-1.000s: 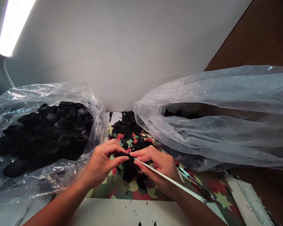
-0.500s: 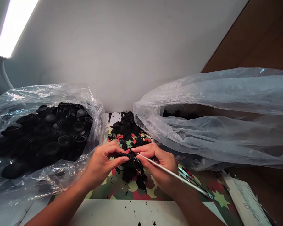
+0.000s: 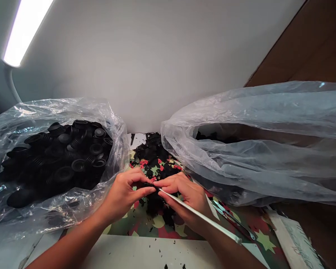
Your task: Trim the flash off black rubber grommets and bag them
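Observation:
Thumb and fingers of my left hand (image 3: 123,194) pinch a small black rubber piece (image 3: 149,184), mostly hidden by the fingertips. My right hand (image 3: 187,196) is closed on a long, thin white stick-like tool (image 3: 204,216). Its front end meets the black piece between both hands, and its rear end slants down to the right over the forearm. Under and behind the hands, black rubber scraps (image 3: 152,149) lie heaped on a patterned cloth (image 3: 128,226). To the left, a clear plastic bag (image 3: 119,130) holds many ribbed, round black rubber parts (image 3: 80,164).
A second clear bag (image 3: 246,112) lies open at the right with dark pieces inside. Slim metal tools (image 3: 238,220) rest beside my right forearm, near a worn pale box (image 3: 295,237). A lit lamp (image 3: 28,30) stands at upper left. White sheet (image 3: 145,252) lies in front.
The view has shifted slightly, so the surroundings appear a little further right. My right hand has turned a little and its fingertips now sit closer to the left ones, the tool's rear end lower.

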The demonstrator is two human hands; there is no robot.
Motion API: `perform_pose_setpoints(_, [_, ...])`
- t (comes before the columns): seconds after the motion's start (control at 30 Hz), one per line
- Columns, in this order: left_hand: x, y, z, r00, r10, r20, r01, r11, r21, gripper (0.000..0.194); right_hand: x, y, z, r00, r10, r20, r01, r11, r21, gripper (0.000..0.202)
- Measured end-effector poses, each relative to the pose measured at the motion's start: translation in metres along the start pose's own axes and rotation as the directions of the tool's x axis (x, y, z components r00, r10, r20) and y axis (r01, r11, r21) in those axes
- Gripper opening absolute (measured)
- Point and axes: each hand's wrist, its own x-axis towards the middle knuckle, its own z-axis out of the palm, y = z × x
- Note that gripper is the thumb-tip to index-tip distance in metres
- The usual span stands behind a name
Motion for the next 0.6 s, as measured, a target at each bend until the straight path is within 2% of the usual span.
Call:
perform_pose_setpoints(0.1, [0.000,0.000,0.001,1.000,0.000,0.004,0.000,1.000,0.014,0.006,0.000,0.003,0.006,0.997,-0.078,0.009,0.078,0.994,-0.071,0.013])
perform_pose_setpoints(0.17, [0.000,0.000,0.001,1.000,0.005,0.010,-0.005,1.000,0.020,0.007,-0.001,0.007,0.011,0.990,-0.134,-0.033,0.128,0.981,-0.147,0.015])
perform_pose_setpoints(0.27, [0.000,0.002,0.000,1.000,0.011,0.012,-0.011,1.000,0.004,0.007,-0.003,0.012,0.012,0.986,-0.136,-0.097,0.110,0.966,-0.233,0.016])
perform_pose_setpoints(0.33, [0.000,0.002,0.000,1.000,0.008,0.009,-0.007,1.000,-0.008,0.005,-0.003,0.011,0.009,0.993,-0.031,-0.117,0.008,0.981,-0.196,0.015])
perform_pose_setpoints(0.43, [-0.001,0.003,-0.001,1.000,0.005,0.006,-0.004,1.000,-0.013,0.005,-0.003,0.003,0.004,0.986,0.105,-0.128,-0.111,0.993,-0.044,0.012])
perform_pose_setpoints(0.5, [-0.001,0.003,0.000,1.000,0.001,0.007,-0.001,1.000,-0.004,0.005,-0.003,-0.003,0.004,0.991,0.094,-0.097,-0.093,0.996,0.013,0.011])
perform_pose_setpoints(0.6, [-0.001,0.004,0.001,1.000,-0.013,0.005,0.013,1.000,0.015,0.007,-0.003,-0.007,0.007,0.998,0.026,-0.065,-0.025,1.000,0.008,0.011])
